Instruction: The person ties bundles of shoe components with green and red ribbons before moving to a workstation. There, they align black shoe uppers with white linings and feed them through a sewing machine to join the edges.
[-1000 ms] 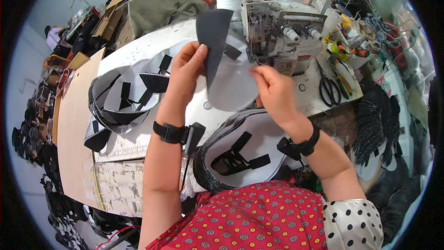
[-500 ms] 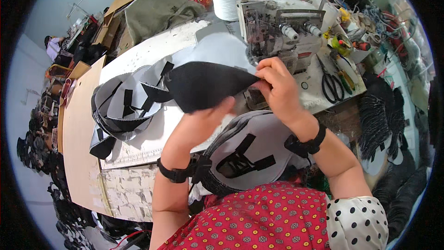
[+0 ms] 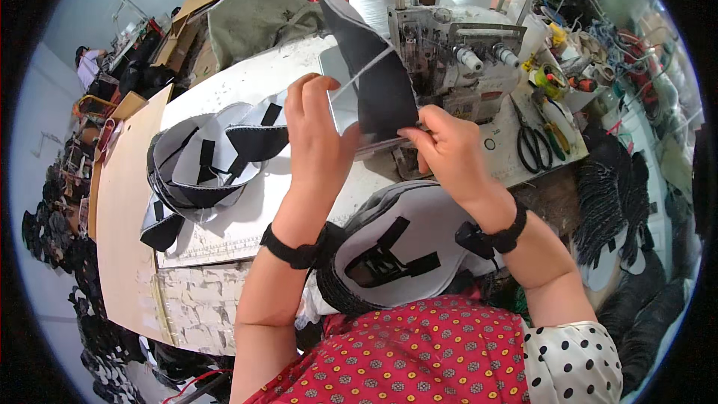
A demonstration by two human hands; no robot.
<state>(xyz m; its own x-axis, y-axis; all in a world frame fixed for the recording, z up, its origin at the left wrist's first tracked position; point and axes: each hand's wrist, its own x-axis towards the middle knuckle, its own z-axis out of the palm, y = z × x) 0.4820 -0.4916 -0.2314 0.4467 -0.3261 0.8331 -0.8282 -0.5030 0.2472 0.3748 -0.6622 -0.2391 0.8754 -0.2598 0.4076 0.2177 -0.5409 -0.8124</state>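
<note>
A black fabric piece with a pale edge stands up in a curve in front of the sewing machine. My right hand pinches its lower right corner between thumb and fingers. To the left of the piece, my left hand is raised with its fingers apart, its thumb close to the lower left edge; whether it touches is unclear. A stack of white-lined pieces with black straps rests below my hands, near my lap.
On the left of the white table lies a looped chain of black and white pieces. Two white thread cones stand behind the machine. Black scissors and pliers lie at the right edge, beside clutter.
The piece has swung from lying sideways to standing upright, its far end now up by the thread cones. My left hand has moved up from beneath it and spread its fingers.
</note>
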